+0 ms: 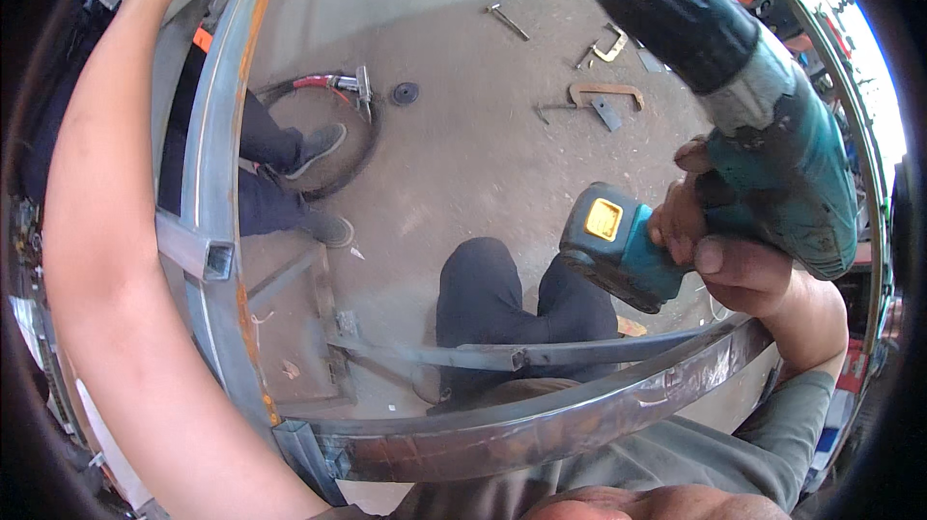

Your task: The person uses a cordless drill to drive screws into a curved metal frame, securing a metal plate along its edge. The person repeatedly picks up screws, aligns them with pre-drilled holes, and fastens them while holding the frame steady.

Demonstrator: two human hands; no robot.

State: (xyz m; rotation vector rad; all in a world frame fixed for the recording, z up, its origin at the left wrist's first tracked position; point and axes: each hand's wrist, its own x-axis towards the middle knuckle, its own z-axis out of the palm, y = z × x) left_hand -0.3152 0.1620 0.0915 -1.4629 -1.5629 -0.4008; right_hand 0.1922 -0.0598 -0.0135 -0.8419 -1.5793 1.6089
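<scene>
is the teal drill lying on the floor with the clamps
No, the right hand grips the drill by its handle, up above the floor.

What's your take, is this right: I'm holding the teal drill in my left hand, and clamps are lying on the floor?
Not quite: the head view shows the teal drill in your right hand. The rest stands: clamps are lying on the floor.
</scene>
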